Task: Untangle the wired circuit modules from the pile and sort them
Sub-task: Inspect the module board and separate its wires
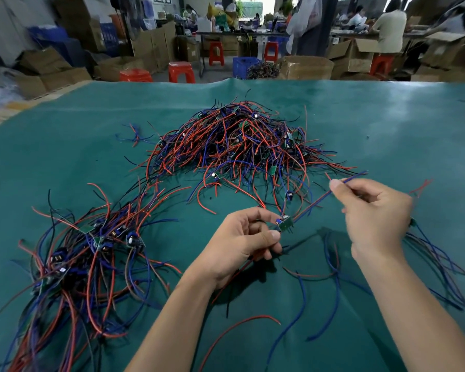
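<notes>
A factory assembly floor, going by a big worktable under a green mat [387,116] heaped with a pile [234,140] of wired circuit modules. Behind it, stacked cardboard boxes [51,71], red stools [181,71], and a blue crate [244,67] beside a bundle of loose wires [263,70]. Farther back, long benches [242,34] with seated workers [389,28] bent over them.

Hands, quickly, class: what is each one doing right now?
Left hand: pinches the small circuit module.
Right hand: pinches the blue wire running from that module.
</notes>
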A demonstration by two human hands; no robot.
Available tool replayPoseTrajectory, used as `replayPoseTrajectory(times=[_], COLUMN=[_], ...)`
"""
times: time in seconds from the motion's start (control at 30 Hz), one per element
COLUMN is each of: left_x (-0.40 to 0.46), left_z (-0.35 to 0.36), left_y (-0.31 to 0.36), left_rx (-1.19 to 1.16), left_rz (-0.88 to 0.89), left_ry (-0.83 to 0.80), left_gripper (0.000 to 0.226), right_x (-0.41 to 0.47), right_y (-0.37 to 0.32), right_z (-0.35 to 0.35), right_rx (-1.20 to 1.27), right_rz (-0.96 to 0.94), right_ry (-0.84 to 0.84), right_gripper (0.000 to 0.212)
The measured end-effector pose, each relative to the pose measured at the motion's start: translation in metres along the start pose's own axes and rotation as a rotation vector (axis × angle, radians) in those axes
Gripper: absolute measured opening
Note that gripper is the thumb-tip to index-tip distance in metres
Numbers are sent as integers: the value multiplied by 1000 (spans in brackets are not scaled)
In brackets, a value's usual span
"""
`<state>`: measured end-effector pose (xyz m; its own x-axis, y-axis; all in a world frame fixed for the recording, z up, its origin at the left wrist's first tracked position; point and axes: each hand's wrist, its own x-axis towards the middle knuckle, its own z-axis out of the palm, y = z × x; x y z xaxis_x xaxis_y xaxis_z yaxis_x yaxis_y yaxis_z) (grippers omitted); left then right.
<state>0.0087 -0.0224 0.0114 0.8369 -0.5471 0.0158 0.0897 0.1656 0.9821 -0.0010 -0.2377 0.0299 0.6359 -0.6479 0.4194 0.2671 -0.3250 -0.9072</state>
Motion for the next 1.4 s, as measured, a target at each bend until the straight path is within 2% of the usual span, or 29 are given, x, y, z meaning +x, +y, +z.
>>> replayPoseTrajectory(times=[0.13, 0.23, 0.3, 0.37, 0.5, 0.57, 0.63, 0.67, 0.83, 1.13, 1.33, 1.4], left_x=[0, 0, 0, 0, 0, -1, -2, -2, -1, -4, -7, -7], left_z=[1, 0, 0, -1, 0, 0, -1, -2, -3, 1, 2, 2], left_y=[0, 0, 1, 1, 2, 3, 3, 3, 1, 4, 7, 7], left_rx=[35, -30, -89, -126, -179, -184, -141, -113, -48, 40, 75, 65], left_rz=[-6, -5, 8, 23, 39, 32, 16, 9, -3, -15, -33, -24], left_ry=[9, 58, 102, 124, 137, 122, 89, 76, 38, -49, -111, -95], left_gripper=[19, 18, 19, 20, 21, 23, 26, 27, 21, 12, 22, 21], right_x=[4, 6, 8, 4, -30, -46, -51, -51, -48, -21, -6, -4], right_y=[3, 4, 5, 1, -14, -20, -21, -21, -22, -17, -43, -62], right_z=[-5, -5, -8, -5, 18, 26, 29, 28, 26, 14, -6, -4], right_rx=[37, 32, 39, -19, -160, -184, -149, -131, -134, -72, 43, 120], right_rz=[64, 77, 106, 118, -44, -120, -132, -130, -169, -207, -317, -293], right_ry=[161, 282, 283, 146, -374, -552, -621, -624, -499, -39, 255, 272], right_gripper=[11, 10, 11, 18, 35, 26, 8, 6, 12, 9, 7, 4])
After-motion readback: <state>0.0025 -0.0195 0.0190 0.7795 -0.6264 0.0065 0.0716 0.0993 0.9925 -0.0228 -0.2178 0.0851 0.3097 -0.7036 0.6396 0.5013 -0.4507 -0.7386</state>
